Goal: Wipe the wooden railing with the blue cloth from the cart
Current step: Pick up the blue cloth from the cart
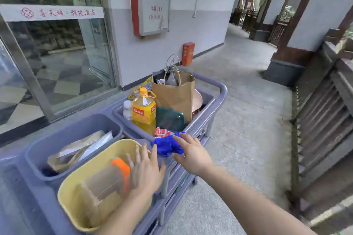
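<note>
A crumpled blue cloth lies on the near rim of the grey-purple cart. My right hand hovers over the cloth's right side with fingers spread, fingertips at or just above it, holding nothing. My left hand is open, fingers apart, above the yellow bucket just left of the cloth. The dark wooden railing with slatted panels runs along the right side of the walkway.
The cart carries a brown paper bag, a yellow oil jug, a green pouch and a grey bin with papers. A glass door and a wall with a fire-hydrant cabinet stand left. Concrete floor lies between cart and railing.
</note>
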